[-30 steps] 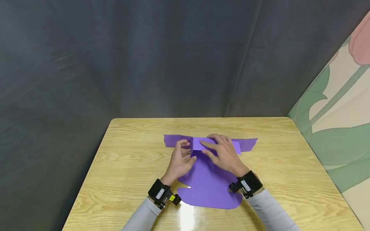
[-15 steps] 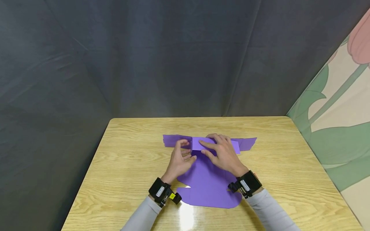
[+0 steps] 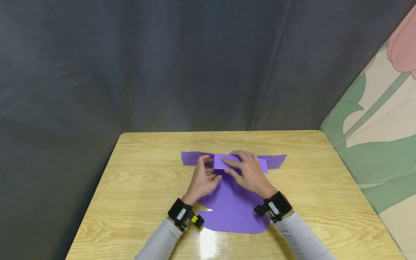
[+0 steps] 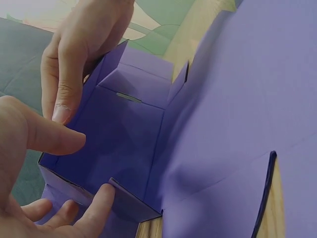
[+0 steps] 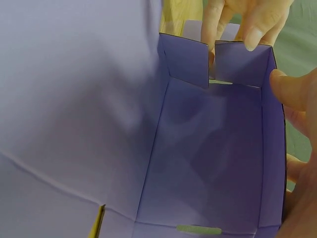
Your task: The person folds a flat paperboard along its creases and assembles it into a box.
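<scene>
A partly folded purple cardboard box (image 3: 232, 216) lies on the table, its wide panel flat toward me. Along the far side a tray-shaped part (image 4: 114, 134) opens toward me. My left hand (image 3: 201, 183) is at its left end. There a fingertip touches a short end flap (image 4: 133, 201), and the thumb reaches over the inside. In the right wrist view two end flaps (image 5: 188, 59) stand folded in with a gap between them. My right hand (image 3: 250, 171) grips the long wall (image 5: 272, 148), thumb at its edge and fingers behind it.
Purple side wings (image 3: 276, 161) stick out left and right behind the tray part. The wood-grain table (image 3: 146, 187) ends at a dark curtain (image 3: 195, 72) at the back. A flower-patterned cloth (image 3: 383, 144) hangs on the right.
Both hands keep nearly the same pose on the box. The whole view shifts slightly to the left.
</scene>
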Motion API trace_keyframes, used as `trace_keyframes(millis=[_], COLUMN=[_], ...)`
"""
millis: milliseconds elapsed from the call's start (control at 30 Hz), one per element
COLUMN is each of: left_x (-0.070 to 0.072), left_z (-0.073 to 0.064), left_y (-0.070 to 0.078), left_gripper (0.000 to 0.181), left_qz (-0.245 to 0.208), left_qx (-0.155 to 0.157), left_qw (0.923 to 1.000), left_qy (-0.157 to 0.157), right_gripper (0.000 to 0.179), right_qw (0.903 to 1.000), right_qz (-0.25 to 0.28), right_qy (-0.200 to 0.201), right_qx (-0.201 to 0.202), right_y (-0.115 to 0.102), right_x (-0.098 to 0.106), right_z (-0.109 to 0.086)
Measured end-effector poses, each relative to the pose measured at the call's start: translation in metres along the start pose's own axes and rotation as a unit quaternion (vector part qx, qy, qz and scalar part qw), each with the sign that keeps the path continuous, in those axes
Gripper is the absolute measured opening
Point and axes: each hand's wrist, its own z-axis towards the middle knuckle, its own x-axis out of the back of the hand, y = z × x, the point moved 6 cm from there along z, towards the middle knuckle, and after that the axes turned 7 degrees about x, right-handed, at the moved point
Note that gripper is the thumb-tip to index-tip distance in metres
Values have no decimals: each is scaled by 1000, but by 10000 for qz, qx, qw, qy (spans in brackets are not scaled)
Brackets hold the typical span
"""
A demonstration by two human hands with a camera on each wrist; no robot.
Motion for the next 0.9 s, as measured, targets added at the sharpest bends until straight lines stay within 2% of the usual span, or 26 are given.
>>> trace_keyframes(millis=[300, 433, 900], left_x=[-4, -5, -15], left_z=[0, 1, 1], left_y=[3, 2, -3], left_gripper=[80, 79, 82], left_qz=[348, 452, 331], left_qx=[-167, -115, -105], left_qw=[9992, 9989, 9991], left_qy=[-78, -102, -232], right_gripper=[40, 40, 40], right_qw=[10000, 10000, 10000], right_qz=[53, 48, 7], right_qy=[32, 13, 40], right_qx=[48, 48, 42], right_y=[0, 1, -1], right_x=[0, 0, 1], right_z=[2, 2, -1])
